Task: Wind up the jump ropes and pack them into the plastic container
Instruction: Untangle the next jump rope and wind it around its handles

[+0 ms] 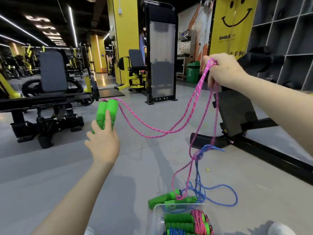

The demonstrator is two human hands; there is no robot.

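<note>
Pink jump rope (162, 131) over grey gym floor (50, 175), weight machines (160, 51) behind

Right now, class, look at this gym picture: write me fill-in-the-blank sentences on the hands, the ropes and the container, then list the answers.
1. The left hand grips two ____ handles side by side.
2. The right hand holds up the ____ rope.
3. Lower down, that rope is tangled with a ____ rope.
4. Wound ropes already lie inside the clear ____.

Answers: green; pink; blue; container
</note>
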